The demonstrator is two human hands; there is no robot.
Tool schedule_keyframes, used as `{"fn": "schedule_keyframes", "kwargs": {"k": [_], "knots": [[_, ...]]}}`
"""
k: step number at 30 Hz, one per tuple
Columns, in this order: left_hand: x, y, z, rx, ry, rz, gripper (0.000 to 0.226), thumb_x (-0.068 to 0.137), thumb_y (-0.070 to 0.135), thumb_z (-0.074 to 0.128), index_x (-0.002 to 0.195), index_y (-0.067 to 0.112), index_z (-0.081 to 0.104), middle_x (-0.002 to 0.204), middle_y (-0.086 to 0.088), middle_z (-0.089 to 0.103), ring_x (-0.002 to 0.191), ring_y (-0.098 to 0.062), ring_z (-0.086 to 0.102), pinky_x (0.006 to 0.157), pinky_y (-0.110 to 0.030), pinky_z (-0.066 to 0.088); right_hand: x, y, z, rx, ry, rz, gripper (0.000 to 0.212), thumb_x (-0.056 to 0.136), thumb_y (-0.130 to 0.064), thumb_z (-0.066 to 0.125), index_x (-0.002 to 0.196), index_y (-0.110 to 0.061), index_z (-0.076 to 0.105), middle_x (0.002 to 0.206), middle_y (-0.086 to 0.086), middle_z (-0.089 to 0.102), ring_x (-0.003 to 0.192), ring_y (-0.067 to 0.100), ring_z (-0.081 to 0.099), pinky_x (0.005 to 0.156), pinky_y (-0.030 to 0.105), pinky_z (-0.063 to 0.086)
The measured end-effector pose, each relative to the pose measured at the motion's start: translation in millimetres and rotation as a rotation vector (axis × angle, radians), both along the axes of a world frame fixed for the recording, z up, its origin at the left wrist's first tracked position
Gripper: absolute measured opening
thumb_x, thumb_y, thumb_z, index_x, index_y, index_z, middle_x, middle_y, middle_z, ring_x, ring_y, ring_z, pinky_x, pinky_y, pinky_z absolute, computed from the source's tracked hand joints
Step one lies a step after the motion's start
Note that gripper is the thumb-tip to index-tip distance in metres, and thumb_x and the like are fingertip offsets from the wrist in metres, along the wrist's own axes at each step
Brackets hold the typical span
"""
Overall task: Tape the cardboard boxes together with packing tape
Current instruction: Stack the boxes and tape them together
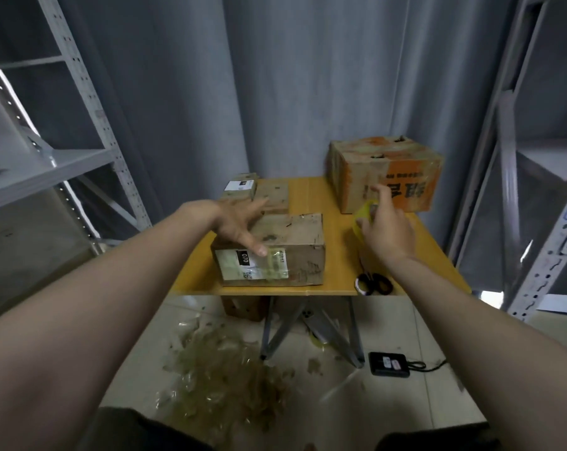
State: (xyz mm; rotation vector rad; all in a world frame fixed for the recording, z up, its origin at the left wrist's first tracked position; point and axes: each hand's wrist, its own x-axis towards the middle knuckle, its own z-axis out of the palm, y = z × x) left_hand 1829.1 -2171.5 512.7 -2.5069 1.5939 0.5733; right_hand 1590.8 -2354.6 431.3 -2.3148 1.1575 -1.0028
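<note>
While the left hand [239, 229] is lying open with fingers spread on top of the near box [295, 255], its thumb touching the white label on the box's front, the right hand [388, 231] is gripping a yellow tape roll [364, 219] just right of that box, forefinger sticking up. Both hands are hovering over a yellow table [321, 193]. Every box is sitting closed, so the contents are hidden. An orange box [386, 170] is standing at the far right corner, apart from the near box, its top torn in 2 spots. 2 small boxes [272, 190] are sitting side by side at the far left, just behind the near box. Scissors [373, 283] are lying at the front edge beside the right forearm. Under the table, a floor box [243, 309] is standing near a scrap heap [223, 375] and a black device [389, 364].
</note>
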Motion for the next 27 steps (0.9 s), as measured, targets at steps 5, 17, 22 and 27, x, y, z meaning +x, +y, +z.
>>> {"fn": "schedule_keyframes", "kwargs": {"k": [5,17,22,27], "knots": [[11.3,-5.8,-10.3,0.103,-0.004,-0.002,0.147,0.057,0.066,0.092,0.161,0.048,-0.01,0.173,0.005,0.004,0.159,-0.03,0.009,0.127,-0.055,0.018,-1.9,-23.0,-19.9,-0.063,0.268,-0.058,0.066,0.096,-0.021,0.067,0.151,-0.027,0.031,0.096,0.007,0.069,0.097,0.036,0.065,0.084,0.045,0.035],[3.9,12.3,-29.6,-0.578,0.106,0.404,0.11,0.066,0.062,0.088,0.159,0.036,0.034,0.157,-0.001,0.047,0.144,-0.034,0.038,0.117,-0.046,0.028,41.8,1.9,11.1,0.086,-0.133,0.09,0.045,0.103,-0.04,0.06,0.14,-0.016,0.052,0.138,0.007,0.059,0.133,0.029,0.047,0.106,0.043,0.044],[-24.1,-2.6,-40.5,-0.824,0.31,0.616,0.109,0.06,0.064,0.085,0.153,0.038,0.035,0.135,0.001,0.048,0.13,-0.028,0.038,0.106,-0.041,0.034,94.1,38.2,50.5,0.679,-0.531,0.198,0.074,0.097,-0.069,0.048,0.152,-0.023,0.032,0.148,0.008,0.051,0.129,0.032,0.056,0.11,0.054,0.044],[-44.0,-27.4,-52.6,-0.83,0.305,0.753,0.113,0.056,0.063,0.078,0.15,0.036,0.021,0.14,-0.014,0.036,0.131,-0.036,0.027,0.085,-0.038,0.03,141.5,46.0,67.5,0.703,-0.582,-0.053,0.075,0.097,-0.075,0.036,0.149,-0.022,0.031,0.154,0.014,0.034,0.138,0.038,0.037,0.109,0.046,0.031]]}}
